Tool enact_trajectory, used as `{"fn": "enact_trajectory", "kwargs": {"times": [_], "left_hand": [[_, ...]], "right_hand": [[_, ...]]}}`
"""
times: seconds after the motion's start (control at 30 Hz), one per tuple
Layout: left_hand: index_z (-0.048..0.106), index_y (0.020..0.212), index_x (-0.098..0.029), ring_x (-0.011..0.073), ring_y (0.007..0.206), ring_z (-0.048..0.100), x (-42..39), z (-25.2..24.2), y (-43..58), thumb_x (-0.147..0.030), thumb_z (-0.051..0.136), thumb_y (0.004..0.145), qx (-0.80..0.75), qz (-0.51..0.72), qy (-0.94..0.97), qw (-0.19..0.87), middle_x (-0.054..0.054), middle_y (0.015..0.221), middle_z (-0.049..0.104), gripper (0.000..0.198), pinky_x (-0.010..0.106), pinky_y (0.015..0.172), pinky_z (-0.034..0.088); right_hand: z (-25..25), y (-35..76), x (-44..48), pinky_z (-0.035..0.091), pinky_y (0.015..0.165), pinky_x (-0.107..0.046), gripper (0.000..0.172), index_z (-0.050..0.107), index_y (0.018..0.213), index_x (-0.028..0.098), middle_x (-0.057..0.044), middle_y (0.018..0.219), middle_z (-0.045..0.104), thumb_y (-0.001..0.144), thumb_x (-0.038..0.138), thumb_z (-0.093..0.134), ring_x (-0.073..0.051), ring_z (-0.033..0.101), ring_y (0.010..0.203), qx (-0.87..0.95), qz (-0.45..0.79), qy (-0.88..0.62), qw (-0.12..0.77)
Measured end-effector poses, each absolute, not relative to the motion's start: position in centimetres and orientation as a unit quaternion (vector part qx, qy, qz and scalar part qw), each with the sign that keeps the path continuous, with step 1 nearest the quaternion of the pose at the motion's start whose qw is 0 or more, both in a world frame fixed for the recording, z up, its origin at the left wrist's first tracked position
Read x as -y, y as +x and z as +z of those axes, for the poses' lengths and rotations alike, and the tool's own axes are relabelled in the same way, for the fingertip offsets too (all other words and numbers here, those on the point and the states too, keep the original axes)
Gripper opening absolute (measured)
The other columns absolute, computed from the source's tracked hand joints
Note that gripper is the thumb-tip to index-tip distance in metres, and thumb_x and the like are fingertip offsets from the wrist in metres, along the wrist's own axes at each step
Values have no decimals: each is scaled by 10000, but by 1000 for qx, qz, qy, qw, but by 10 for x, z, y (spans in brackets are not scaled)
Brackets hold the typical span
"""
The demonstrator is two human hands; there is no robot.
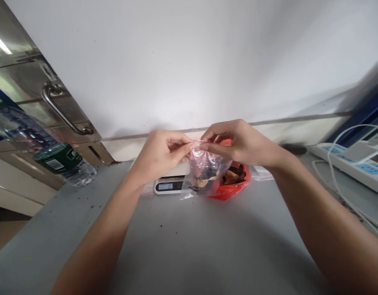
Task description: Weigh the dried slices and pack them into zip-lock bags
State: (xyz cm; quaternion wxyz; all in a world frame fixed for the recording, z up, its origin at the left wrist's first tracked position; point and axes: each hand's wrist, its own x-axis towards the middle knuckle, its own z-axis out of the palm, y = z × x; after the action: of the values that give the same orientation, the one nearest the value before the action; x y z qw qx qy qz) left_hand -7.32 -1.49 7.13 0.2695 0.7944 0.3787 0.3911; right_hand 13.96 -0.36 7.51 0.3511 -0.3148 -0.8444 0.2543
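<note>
A small clear plastic bag (206, 172) with brown and dark pieces inside hangs above the grey table. My left hand (160, 153) pinches its top edge from the left. My right hand (235, 141) pinches the same edge from the right. Both hands have their fingers closed on the bag's mouth. Just behind the bag a white digital scale (170, 184) lies on the table with its display lit. An orange-red plastic bag (235, 184) holding brown pieces sits to the right of the scale, partly hidden by the clear bag.
A plastic water bottle (56, 162) with a green label stands at the left near a metal cabinet door with a handle (62, 112). A white power strip (358, 166) with a charger and white cables (339, 186) lies at the right. A white wall rises behind.
</note>
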Motion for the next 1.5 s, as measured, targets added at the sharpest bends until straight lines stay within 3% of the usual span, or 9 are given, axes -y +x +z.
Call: {"fn": "enact_trajectory", "kwargs": {"times": [0.3, 0.43, 0.67, 0.77, 0.93, 1.5], "left_hand": [[786, 799, -174, 143, 647, 714, 15, 71, -75, -226, 640, 907, -369, 373, 821, 224, 27, 728, 781, 189, 220, 600, 568], [786, 811, -167, 141, 643, 701, 14, 71, -76, -230, 636, 909, -361, 395, 826, 178, 34, 753, 785, 190, 220, 590, 556], [756, 808, -165, 148, 680, 686, 12, 67, -76, -264, 629, 910, -353, 371, 834, 208, 31, 751, 767, 191, 236, 629, 537], [730, 783, -173, 142, 657, 646, 11, 67, -77, -308, 591, 948, -352, 334, 849, 208, 21, 711, 730, 255, 243, 602, 489], [677, 697, -187, 133, 597, 602, 10, 69, -84, -330, 520, 985, -360, 301, 873, 137, 13, 646, 693, 358, 241, 533, 400], [684, 673, -206, 136, 622, 646, 5, 84, -110, -351, 561, 933, -395, 312, 860, 87, 14, 649, 726, 322, 229, 550, 455]], "right_hand": [[71, 136, 2, 426, 597, -299, 267, 705, 829, 164, -49, 743, 717, 923, 407, 652, -139, 577, 634, 859, 251, -296, 334], [72, 138, 0, 405, 563, -295, 333, 690, 787, 176, -10, 654, 665, 915, 483, 667, -120, 525, 570, 843, 293, -307, 330], [70, 146, -5, 428, 590, -310, 281, 710, 782, 181, -60, 753, 740, 896, 424, 629, -151, 587, 630, 871, 228, -303, 313], [70, 143, -3, 438, 613, -315, 243, 729, 795, 188, -59, 771, 747, 890, 383, 620, -160, 604, 653, 877, 211, -299, 312], [73, 140, -2, 406, 568, -304, 323, 747, 838, 182, -45, 746, 735, 916, 476, 638, -142, 570, 613, 871, 243, -296, 308], [74, 175, -15, 453, 573, -345, 316, 696, 781, 224, -46, 737, 715, 833, 535, 687, -178, 583, 647, 847, 252, -377, 279]]}}
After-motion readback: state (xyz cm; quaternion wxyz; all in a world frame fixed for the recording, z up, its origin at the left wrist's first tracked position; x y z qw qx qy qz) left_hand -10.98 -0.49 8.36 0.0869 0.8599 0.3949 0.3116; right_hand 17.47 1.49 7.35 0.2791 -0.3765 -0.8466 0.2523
